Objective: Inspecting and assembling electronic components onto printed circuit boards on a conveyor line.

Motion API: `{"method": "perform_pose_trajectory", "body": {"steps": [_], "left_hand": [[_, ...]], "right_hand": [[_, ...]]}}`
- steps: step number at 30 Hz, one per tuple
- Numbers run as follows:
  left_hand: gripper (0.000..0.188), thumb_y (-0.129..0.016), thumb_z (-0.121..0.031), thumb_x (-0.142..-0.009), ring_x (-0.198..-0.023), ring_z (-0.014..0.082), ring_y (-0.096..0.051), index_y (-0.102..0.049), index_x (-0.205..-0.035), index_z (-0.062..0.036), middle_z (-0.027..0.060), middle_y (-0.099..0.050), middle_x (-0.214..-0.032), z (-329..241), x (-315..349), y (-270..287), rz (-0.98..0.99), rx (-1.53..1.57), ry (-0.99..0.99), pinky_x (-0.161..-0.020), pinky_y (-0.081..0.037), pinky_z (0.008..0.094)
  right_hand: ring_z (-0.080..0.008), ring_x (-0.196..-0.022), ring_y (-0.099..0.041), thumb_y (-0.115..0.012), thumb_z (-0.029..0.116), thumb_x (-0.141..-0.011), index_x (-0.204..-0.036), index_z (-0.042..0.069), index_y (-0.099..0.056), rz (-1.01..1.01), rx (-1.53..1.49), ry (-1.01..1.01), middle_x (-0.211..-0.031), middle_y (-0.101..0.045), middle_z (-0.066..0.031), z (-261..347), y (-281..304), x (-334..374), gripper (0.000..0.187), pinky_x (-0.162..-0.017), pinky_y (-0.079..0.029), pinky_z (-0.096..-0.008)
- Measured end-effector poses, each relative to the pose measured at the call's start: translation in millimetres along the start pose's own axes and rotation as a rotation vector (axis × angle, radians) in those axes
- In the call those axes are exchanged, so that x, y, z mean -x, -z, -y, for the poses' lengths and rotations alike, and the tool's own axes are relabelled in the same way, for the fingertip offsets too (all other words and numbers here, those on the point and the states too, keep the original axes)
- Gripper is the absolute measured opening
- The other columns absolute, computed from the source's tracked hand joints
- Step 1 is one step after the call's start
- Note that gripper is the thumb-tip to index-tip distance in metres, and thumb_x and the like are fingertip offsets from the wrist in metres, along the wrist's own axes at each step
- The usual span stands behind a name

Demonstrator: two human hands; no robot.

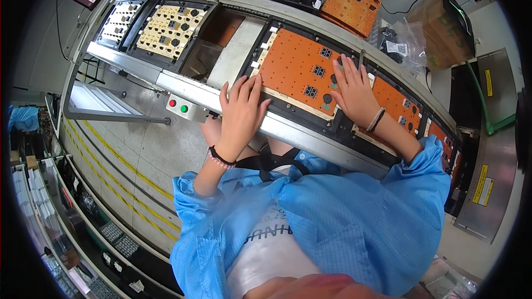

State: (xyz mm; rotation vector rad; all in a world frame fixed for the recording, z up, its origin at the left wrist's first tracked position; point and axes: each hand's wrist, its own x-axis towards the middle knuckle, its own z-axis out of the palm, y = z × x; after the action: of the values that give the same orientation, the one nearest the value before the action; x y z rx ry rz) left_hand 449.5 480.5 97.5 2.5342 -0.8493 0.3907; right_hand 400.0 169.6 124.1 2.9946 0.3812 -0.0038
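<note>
I'm watching the left hand [239,112] lying flat, fingers spread, on the near left corner of the orange board [302,72], palm over the conveyor rail [194,91]. The right hand [352,89] is resting open at the board's right edge, fingertips touching its face beside the small black components [318,71]; neither hand is gripping anything. The board is sitting in a black carrier frame [288,112] on the conveyor surface, right in front of the person. I'm judging it as thin, stiff and light, but delicate: the seated parts could shift, so I'd be taking it by the bare edges, not the populated middle. Further along, a cream board [169,29] is sitting at the far left end, another orange board [402,105] at the right, and a stack of orange boards [350,4] beyond the far edge.
</note>
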Motion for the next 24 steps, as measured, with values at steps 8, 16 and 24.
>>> {"method": "perform_pose_trajectory", "body": {"steps": [8, 16, 24], "left_hand": [[0.057, -0.070, -0.028, -0.088, -0.128, 0.0306, -0.049, -0.056, -0.134, 0.0014, 0.0121, -0.058, -0.131, 3.4, -5.8, -4.5, 0.008, -0.079, -0.033, -0.109, -0.034, 0.0464], [0.058, -0.069, -0.027, -0.089, -0.132, 0.0314, -0.046, -0.052, -0.139, -0.0009, 0.0120, -0.052, -0.140, 1.7, -7.0, -1.0, 0.003, 0.021, -0.028, -0.111, -0.032, 0.0468], [0.044, -0.061, -0.032, -0.095, -0.136, 0.0306, -0.044, -0.061, -0.134, -0.0123, 0.0066, -0.057, -0.140, 8.2, -24.5, -22.0, -0.020, 0.176, -0.165, -0.115, -0.024, 0.0568]], "right_hand": [[-0.0414, -0.149, -0.023, -0.047, 0.036, -0.103, -0.156, -0.003, -0.019, 0.008, 0.015, 0.009, -0.161, -0.020, -0.0280, 0.8, -2.7, -1.8, 0.072, -0.119, -0.019, -0.0544], [-0.0331, -0.119, -0.057, -0.058, 0.029, -0.097, -0.131, 0.007, -0.059, -0.042, -0.214, 0.070, -0.132, -0.059, -0.0157, -36.6, 29.2, -17.4, 0.040, -0.106, -0.039, -0.0466], [-0.0394, -0.076, -0.061, -0.057, 0.010, -0.090, -0.098, 0.005, -0.047, 0.192, -0.435, 0.046, -0.078, -0.059, -0.0172, -138.0, 24.4, -82.3, 0.014, -0.069, -0.049, -0.0424]]}}
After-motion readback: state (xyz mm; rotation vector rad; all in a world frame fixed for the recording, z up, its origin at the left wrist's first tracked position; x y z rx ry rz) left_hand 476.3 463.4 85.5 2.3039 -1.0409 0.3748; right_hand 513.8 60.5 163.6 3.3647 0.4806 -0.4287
